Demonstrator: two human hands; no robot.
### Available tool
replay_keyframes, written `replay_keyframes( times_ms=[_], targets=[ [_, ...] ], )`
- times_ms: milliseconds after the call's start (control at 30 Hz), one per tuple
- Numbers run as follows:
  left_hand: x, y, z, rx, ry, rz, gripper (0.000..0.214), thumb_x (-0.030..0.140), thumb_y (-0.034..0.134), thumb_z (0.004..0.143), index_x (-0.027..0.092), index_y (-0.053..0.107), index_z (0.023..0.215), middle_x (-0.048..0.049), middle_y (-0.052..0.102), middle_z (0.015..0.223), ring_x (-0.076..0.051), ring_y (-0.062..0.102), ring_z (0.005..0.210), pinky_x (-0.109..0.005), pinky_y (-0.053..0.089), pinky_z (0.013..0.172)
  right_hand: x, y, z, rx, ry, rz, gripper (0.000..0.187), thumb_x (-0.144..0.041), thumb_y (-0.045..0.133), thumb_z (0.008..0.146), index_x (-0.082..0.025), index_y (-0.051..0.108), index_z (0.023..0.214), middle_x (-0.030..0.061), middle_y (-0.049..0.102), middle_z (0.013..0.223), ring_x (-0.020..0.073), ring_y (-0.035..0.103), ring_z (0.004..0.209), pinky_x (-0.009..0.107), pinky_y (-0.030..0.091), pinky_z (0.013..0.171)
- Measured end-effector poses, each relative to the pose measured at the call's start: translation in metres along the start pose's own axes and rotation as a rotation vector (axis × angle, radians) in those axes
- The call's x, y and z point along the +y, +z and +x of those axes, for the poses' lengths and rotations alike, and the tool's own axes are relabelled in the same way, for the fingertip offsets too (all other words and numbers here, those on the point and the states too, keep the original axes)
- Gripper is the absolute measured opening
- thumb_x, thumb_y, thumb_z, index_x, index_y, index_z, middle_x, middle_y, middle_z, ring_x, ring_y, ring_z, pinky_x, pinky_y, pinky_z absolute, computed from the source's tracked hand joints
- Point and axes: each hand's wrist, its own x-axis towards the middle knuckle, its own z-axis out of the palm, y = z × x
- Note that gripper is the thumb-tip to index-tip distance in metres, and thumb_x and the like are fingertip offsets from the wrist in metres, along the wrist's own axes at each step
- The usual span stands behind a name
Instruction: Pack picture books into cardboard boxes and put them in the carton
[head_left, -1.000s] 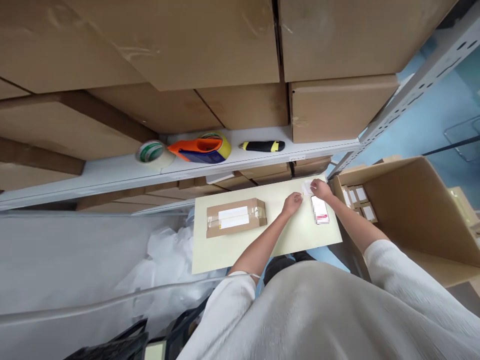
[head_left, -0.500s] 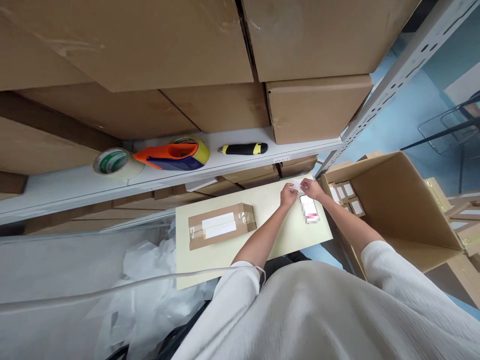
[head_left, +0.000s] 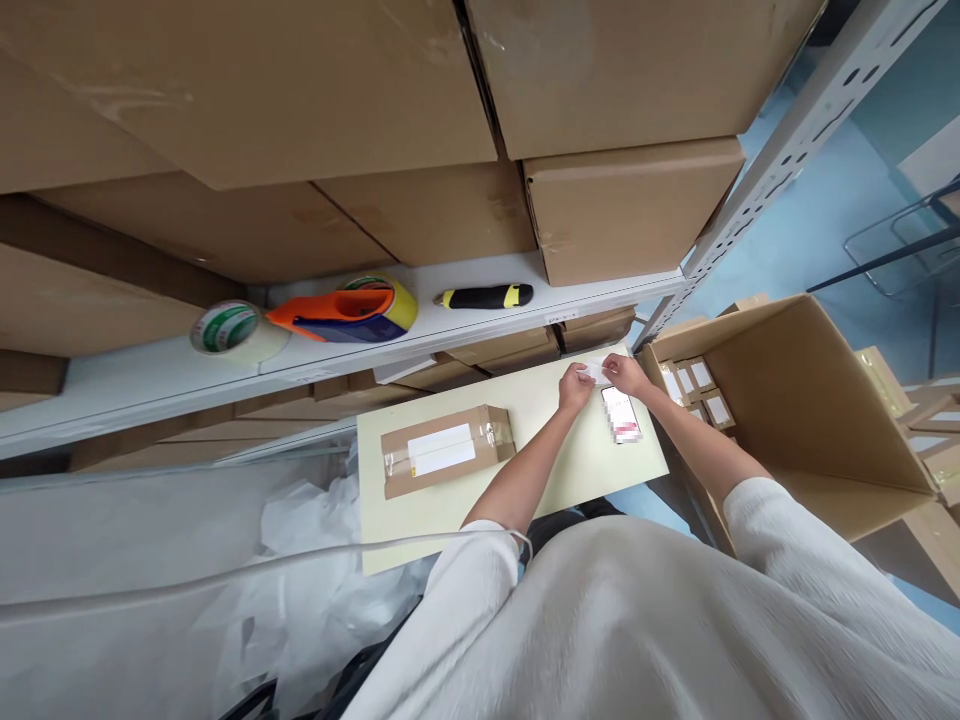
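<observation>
Slip [head_left: 596, 372], white, at two o'clock on the desk [head_left: 577, 462].
Left hand [head_left: 574, 388] and right hand [head_left: 622, 375] each have a narrow grip on it; an uneven tug could crease or tear it, or a loose pinch drop it onto the phone [head_left: 621, 412] at five o'clock. Its long axis seems to run nine to three, ends partly hidden; which end leads I cannot tell. A taped carton [head_left: 448, 452] lies at eight o'clock.

The small, thin slip [head_left: 596, 371] is white, the flat desk [head_left: 401, 527] plain cream, the oblong cardboard parcel [head_left: 484, 452] brown, the slim utility knife [head_left: 484, 298] black with yellow bands.
</observation>
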Motion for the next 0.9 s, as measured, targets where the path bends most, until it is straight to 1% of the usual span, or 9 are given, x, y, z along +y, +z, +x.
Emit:
replay_keyframes(
  times_ms=[100, 200, 300, 367, 433, 500, 633, 767, 900],
  targets=[
    [-0.004, -0.005, -0.001, 0.013, 0.002, 0.034, 0.032, 0.008, 0.07, 0.08, 0.027, 0.069, 0.105, 0.002, 0.077, 0.08, -0.021, 0.077, 0.09, -0.034, 0.058, 0.09, 0.003, -0.008, -0.002, 0.031, 0.003, -0.054, 0.018, -0.021, 0.058, 0.099, -0.023, 0.069, 0.112, 0.0082, 0.08, 0.116, 0.0254, 0.072, 0.108, 0.032, 0.053, 0.088],
    [-0.008, -0.011, -0.002, 0.036, 0.002, 0.079, 0.028, 0.009, 0.068, 0.082, 0.028, 0.066, 0.103, 0.0045, 0.076, 0.082, -0.019, 0.075, 0.092, -0.031, 0.056, 0.089, 0.007, -0.019, -0.007, 0.06, 0.009, -0.143, 0.027, -0.018, 0.054, 0.1, -0.023, 0.066, 0.124, 0.0097, 0.078, 0.117, 0.0282, 0.07, 0.104, 0.034, 0.051, 0.084],
    [-0.01, -0.015, -0.003, 0.061, -0.015, 0.107, 0.027, 0.01, 0.068, 0.081, 0.027, 0.065, 0.101, 0.0045, 0.076, 0.084, -0.019, 0.074, 0.092, -0.03, 0.054, 0.087, 0.012, -0.028, -0.011, 0.069, -0.018, -0.249, 0.03, -0.012, 0.046, 0.1, -0.021, 0.068, 0.12, 0.0111, 0.076, 0.113, 0.0289, 0.068, 0.101, 0.034, 0.048, 0.084],
    [-0.011, -0.017, -0.003, 0.073, -0.024, 0.113, 0.027, 0.009, 0.067, 0.082, 0.027, 0.065, 0.102, 0.0036, 0.076, 0.087, -0.019, 0.074, 0.091, -0.029, 0.053, 0.084, 0.016, -0.032, -0.014, 0.076, -0.051, -0.306, 0.035, -0.008, 0.041, 0.099, -0.02, 0.071, 0.113, 0.0125, 0.074, 0.117, 0.0287, 0.066, 0.103, 0.035, 0.046, 0.087],
    [-0.012, -0.02, -0.004, 0.084, -0.029, 0.119, 0.029, 0.009, 0.066, 0.083, 0.027, 0.063, 0.105, 0.0032, 0.076, 0.089, -0.018, 0.073, 0.09, -0.029, 0.052, 0.084, 0.021, -0.033, -0.016, 0.078, -0.07, -0.343, 0.04, -0.006, 0.04, 0.099, -0.019, 0.074, 0.112, 0.0139, 0.071, 0.124, 0.0291, 0.065, 0.107, 0.036, 0.046, 0.09],
    [-0.012, -0.024, -0.005, 0.099, -0.039, 0.134, 0.031, 0.009, 0.067, 0.084, 0.028, 0.062, 0.108, 0.0034, 0.075, 0.09, -0.019, 0.073, 0.091, -0.029, 0.051, 0.084, 0.024, -0.032, -0.017, 0.078, -0.066, -0.367, 0.042, -0.005, 0.04, 0.098, -0.019, 0.076, 0.116, 0.015, 0.069, 0.129, 0.0302, 0.063, 0.113, 0.037, 0.045, 0.094],
    [-0.01, -0.036, -0.007, 0.138, -0.06, 0.176, 0.033, 0.01, 0.069, 0.084, 0.03, 0.06, 0.109, 0.0031, 0.073, 0.088, -0.021, 0.074, 0.095, -0.031, 0.051, 0.086, 0.028, -0.031, -0.018, 0.092, -0.02, -0.408, 0.046, -0.005, 0.042, 0.097, -0.019, 0.076, 0.124, 0.017, 0.068, 0.132, 0.0329, 0.059, 0.121, 0.041, 0.042, 0.099],
    [-0.005, -0.052, -0.01, 0.201, -0.062, 0.238, 0.035, 0.011, 0.069, 0.085, 0.03, 0.059, 0.111, 0.0017, 0.073, 0.089, -0.023, 0.074, 0.097, -0.034, 0.051, 0.09, 0.029, -0.031, -0.019, 0.118, 0.037, -0.455, 0.045, -0.008, 0.047, 0.094, -0.022, 0.077, 0.125, 0.0181, 0.068, 0.132, 0.0364, 0.054, 0.125, 0.047, 0.039, 0.105],
    [0.001, -0.073, -0.01, 0.243, -0.05, 0.316, 0.037, 0.011, 0.07, 0.084, 0.031, 0.058, 0.113, 0.0001, 0.074, 0.092, -0.026, 0.073, 0.101, -0.038, 0.05, 0.096, 0.032, -0.031, -0.022, 0.153, 0.094, -0.472, 0.044, -0.009, 0.048, 0.094, -0.022, 0.077, 0.124, 0.0198, 0.068, 0.128, 0.0381, 0.052, 0.124, 0.051, 0.036, 0.106]
  ],
)
